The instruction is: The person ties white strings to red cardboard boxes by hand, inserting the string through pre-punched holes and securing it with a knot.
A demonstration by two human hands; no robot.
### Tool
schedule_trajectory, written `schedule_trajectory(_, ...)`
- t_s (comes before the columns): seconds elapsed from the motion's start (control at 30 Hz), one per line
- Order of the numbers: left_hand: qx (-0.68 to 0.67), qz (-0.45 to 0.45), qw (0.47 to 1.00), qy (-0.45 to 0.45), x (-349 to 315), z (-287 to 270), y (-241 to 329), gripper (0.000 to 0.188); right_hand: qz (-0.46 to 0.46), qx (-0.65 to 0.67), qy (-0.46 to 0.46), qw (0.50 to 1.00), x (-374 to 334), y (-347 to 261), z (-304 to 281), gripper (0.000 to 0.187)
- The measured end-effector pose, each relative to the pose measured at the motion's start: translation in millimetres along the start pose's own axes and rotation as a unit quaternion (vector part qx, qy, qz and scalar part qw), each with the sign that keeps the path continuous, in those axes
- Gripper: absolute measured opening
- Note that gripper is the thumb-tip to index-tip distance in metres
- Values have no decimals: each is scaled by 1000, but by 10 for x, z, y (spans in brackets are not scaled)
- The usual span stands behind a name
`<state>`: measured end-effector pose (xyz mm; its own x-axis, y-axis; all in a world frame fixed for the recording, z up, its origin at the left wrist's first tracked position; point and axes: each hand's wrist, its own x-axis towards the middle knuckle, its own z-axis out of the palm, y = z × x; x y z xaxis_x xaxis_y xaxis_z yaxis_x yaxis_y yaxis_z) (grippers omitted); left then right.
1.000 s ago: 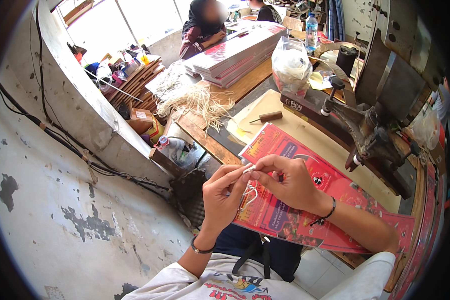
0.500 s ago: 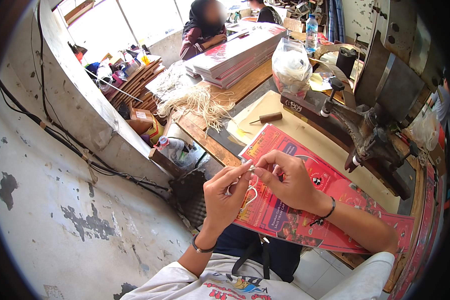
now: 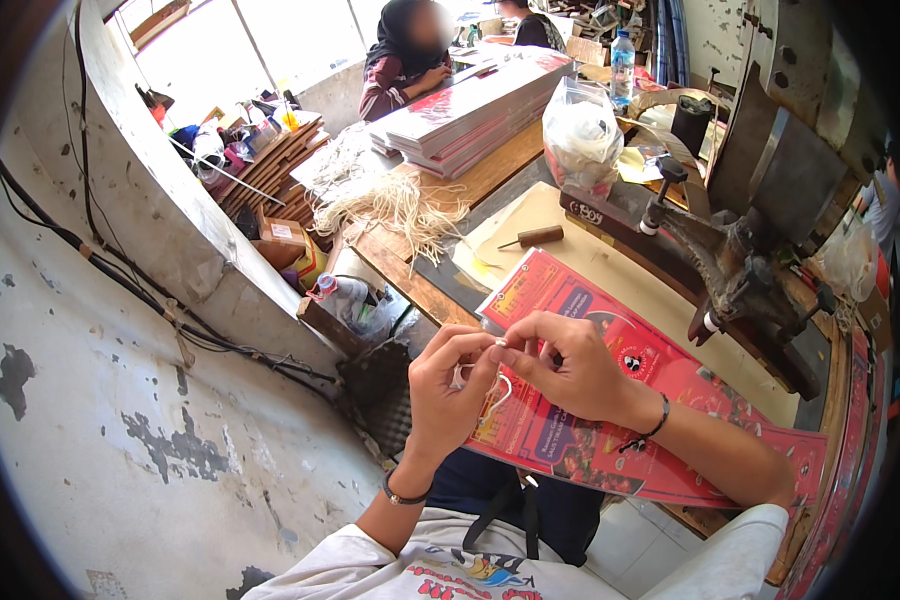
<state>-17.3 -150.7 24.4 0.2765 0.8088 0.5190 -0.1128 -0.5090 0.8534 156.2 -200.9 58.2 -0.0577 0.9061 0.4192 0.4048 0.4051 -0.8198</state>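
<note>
My left hand (image 3: 450, 390) and my right hand (image 3: 582, 370) meet fingertip to fingertip above a red printed sheet (image 3: 660, 415). Both hands are closed in a pinch on a thin white cord (image 3: 505, 392). A loop of it hangs below the fingers, over the sheet. Most of the pinched part is covered by my fingers, so I cannot tell how it is twisted. The glossy sheet lies slantwise on the table, its near edge close to my lap. Beyond it rests an awl (image 3: 540, 236) with a brown handle.
Loose cream cords (image 3: 400, 205) lie at the table's far left. Behind them stands a stack of printed boards (image 3: 480, 115), with a person (image 3: 395, 75) seated beside it. A dark metal press (image 3: 740, 260), a plastic bag (image 3: 582, 130) and a water bottle (image 3: 622, 65) are at the right.
My fingertips have drawn in tighter on the cord, and the fingers of my right hand have come down slightly. The sheet and the table things stay put.
</note>
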Motion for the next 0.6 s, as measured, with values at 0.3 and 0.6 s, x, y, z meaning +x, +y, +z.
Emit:
schedule_trajectory(0.3, 6, -99, 980, -175, 139, -368, 107, 15, -159, -85, 9, 984, -5, 105, 20, 24)
schedule_trajectory(0.6, 21, -176, 964, -196, 85, -408, 103, 18, -180, -147, 19, 972, -35, 70, 44, 18)
